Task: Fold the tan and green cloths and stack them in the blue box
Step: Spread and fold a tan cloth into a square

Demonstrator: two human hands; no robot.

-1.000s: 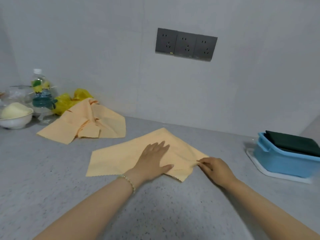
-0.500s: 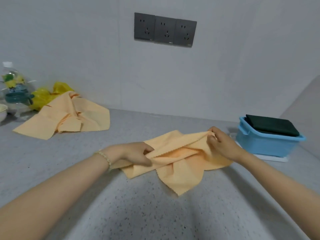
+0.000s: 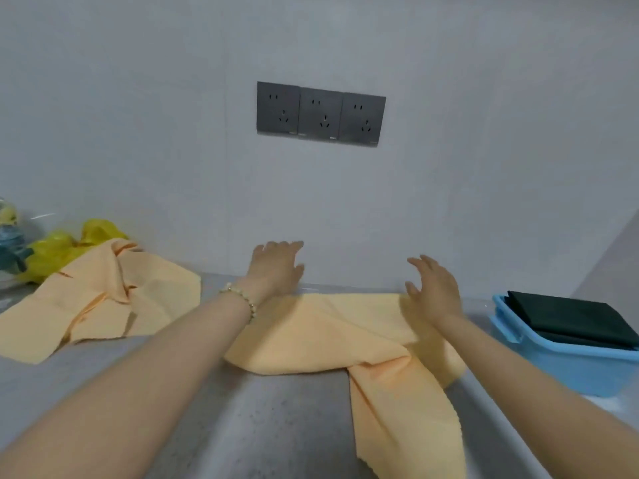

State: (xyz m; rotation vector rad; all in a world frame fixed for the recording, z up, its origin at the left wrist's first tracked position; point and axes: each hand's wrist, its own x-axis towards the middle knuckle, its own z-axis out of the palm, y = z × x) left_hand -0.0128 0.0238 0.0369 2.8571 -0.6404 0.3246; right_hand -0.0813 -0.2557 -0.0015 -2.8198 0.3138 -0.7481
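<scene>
Released since a moment ago, the tan cloth sprawls on the bench, one corner trailing nearest me; beyond it the left hand and right hand hover open, holding nothing. Smoothing now could trap that twisted corner, leaving a lumpy fold for the blue box.

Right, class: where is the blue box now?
Head view: the blue box sits at the far right of the counter, beyond the right hand, holding a dark green cloth.
</scene>
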